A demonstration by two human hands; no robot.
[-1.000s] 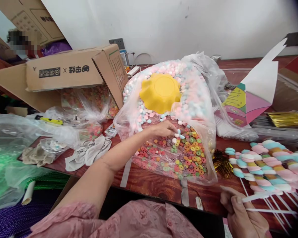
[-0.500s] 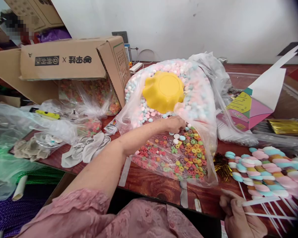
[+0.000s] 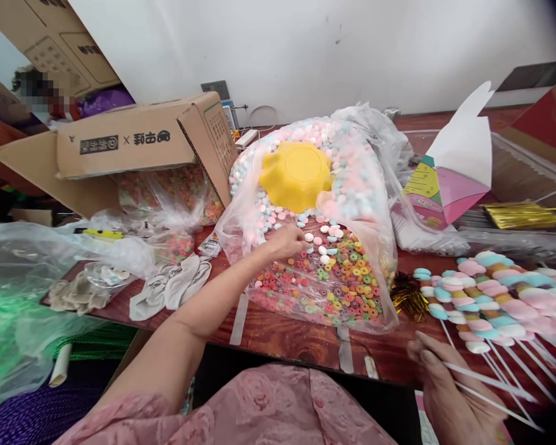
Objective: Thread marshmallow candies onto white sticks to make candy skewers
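My left hand reaches into a big clear plastic bag, fingers curled and pinched among loose pink, white and blue round candies at the edge of a heap of coloured ring candies. A yellow scalloped bowl lies upside down on the pastel candy pile behind. My right hand at the lower right is closed on thin white sticks. Finished candy skewers lie in a row just beyond that hand.
A tipped cardboard box with bags of candy lies at the back left. Crumpled plastic bags and white gloves cover the left. A pink and white paper carton and gold twist ties sit on the right. A person's head shows far left.
My left hand has drawn back slightly toward me and left, from the pastel pile's edge to the loose candies. My right hand has shifted its hold on the sticks a little.
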